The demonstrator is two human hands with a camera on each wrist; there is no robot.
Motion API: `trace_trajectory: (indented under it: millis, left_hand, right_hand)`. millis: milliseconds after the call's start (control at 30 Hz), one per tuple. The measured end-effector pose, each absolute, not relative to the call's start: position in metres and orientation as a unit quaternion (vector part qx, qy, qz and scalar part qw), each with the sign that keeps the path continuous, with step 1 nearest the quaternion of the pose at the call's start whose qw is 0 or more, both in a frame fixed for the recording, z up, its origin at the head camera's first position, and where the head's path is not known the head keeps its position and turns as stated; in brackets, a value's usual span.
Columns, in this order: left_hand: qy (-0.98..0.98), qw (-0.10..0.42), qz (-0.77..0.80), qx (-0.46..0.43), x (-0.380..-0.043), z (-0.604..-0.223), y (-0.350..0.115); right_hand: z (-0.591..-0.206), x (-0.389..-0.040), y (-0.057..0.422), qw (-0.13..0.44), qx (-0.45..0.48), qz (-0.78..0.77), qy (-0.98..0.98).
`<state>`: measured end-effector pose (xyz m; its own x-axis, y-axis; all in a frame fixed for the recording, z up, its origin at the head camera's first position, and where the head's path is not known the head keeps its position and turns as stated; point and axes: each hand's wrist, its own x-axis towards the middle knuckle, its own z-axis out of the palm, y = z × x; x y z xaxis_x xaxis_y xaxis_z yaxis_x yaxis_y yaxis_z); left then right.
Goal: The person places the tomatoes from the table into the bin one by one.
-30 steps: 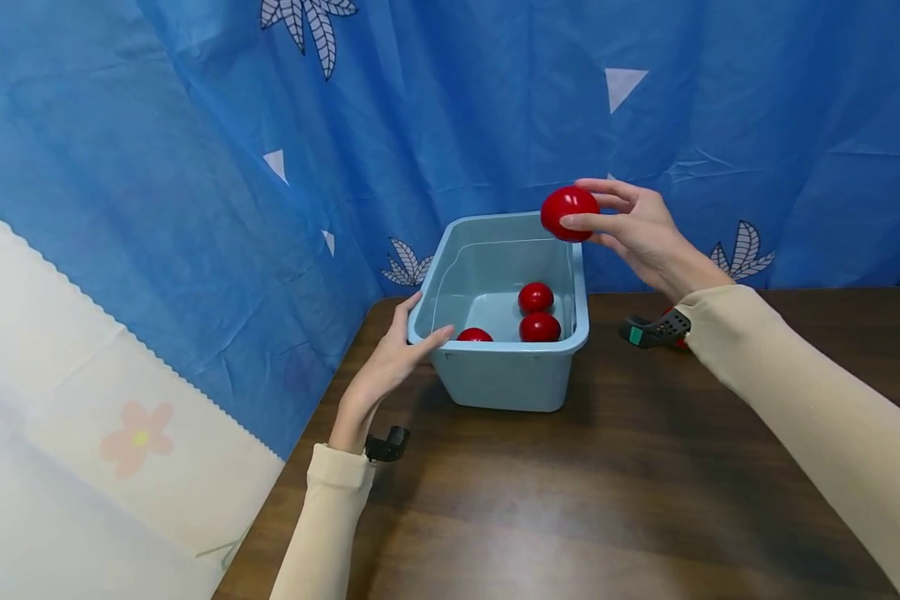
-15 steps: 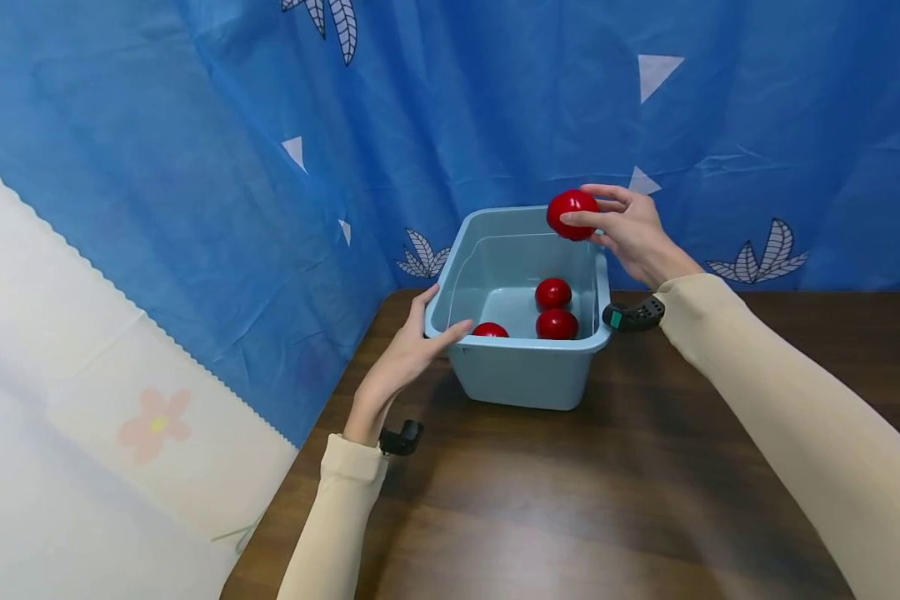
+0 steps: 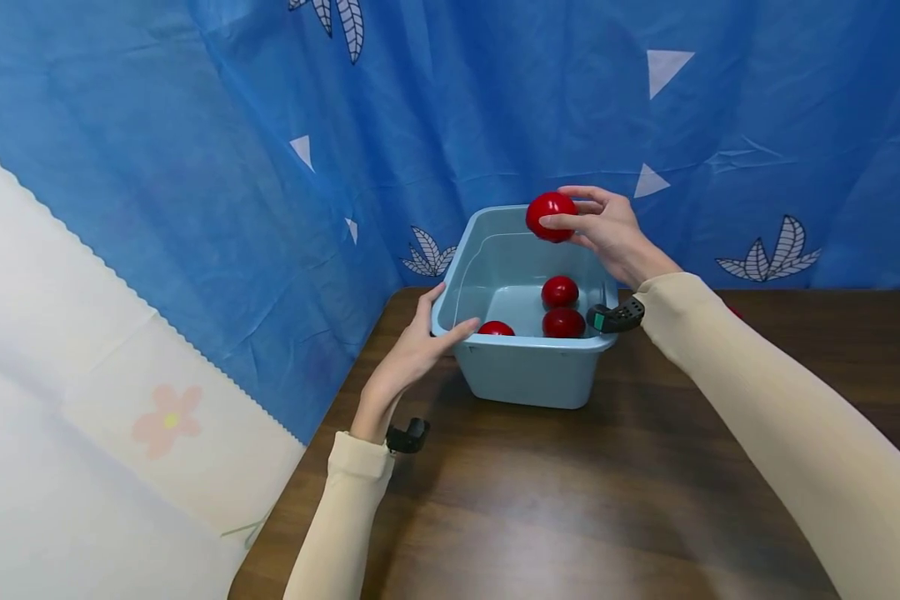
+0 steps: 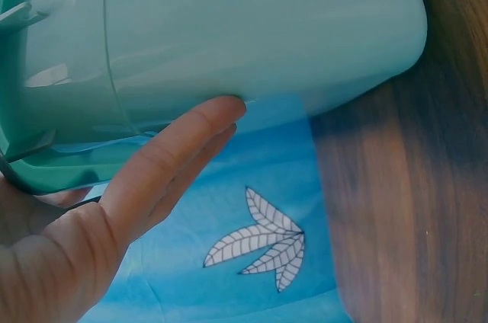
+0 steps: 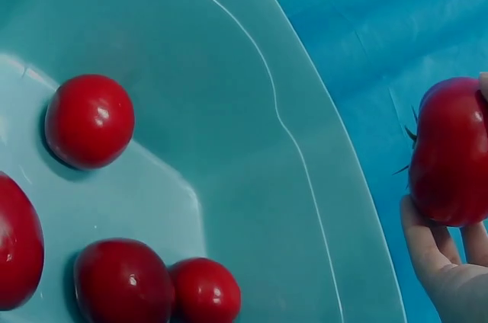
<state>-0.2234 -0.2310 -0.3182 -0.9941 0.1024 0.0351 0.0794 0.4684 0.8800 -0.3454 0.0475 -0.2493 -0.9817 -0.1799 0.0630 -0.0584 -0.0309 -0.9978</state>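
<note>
In the head view my right hand (image 3: pixel 607 232) holds a red tomato (image 3: pixel 551 217) between thumb and fingers, raised above the back part of a light blue plastic bin (image 3: pixel 528 367). The right wrist view shows green stem bits on this tomato (image 5: pixel 451 151). My left hand (image 3: pixel 412 354) grips the bin's near left corner, thumb over the rim. Its fingers (image 4: pixel 179 159) lie along the outer wall in the left wrist view. Several tomatoes rest on the bin's floor, among them one tomato (image 5: pixel 90 121) apart and two touching, a larger tomato (image 5: pixel 123 281) and a smaller one (image 5: pixel 206 291).
The bin stands on a dark wooden table (image 3: pixel 525 492), close to a blue curtain (image 3: pixel 540 100) at the back. A pale flowered cloth (image 3: pixel 120 417) hangs on the left. A bit of something red (image 3: pixel 733 312) peeks out behind the right sleeve.
My right hand has carried the tomato leftward, from over the bin's right rim to farther in above it. The head view has turned slightly. The left hand keeps its grip on the corner.
</note>
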Motion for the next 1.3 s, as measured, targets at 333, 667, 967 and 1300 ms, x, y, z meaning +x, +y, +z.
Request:
trace_trajectory:
  millis: [333, 667, 967, 1300]
  left_hand:
    - [0.855, 0.007, 0.515, 0.054, -0.225, -0.320, -0.231]
    - [0.859, 0.005, 0.509, 0.051, -0.227, -0.320, -0.231]
    - [0.858, 0.010, 0.512, 0.045, -0.224, -0.318, -0.235]
    - [0.856, 0.011, 0.514, 0.055, -0.227, -0.319, -0.237]
  right_hand:
    - [-0.251, -0.344, 0.045, 0.060, -0.105, -0.705, 0.699]
    - [-0.249, -0.342, 0.051, 0.076, -0.132, -0.709, 0.688]
    - [-0.245, -0.342, 0.094, 0.066, -0.141, -0.714, 0.682]
    - [-0.305, -0.343, 0.188, 0.026, -0.062, -0.613, 0.787]
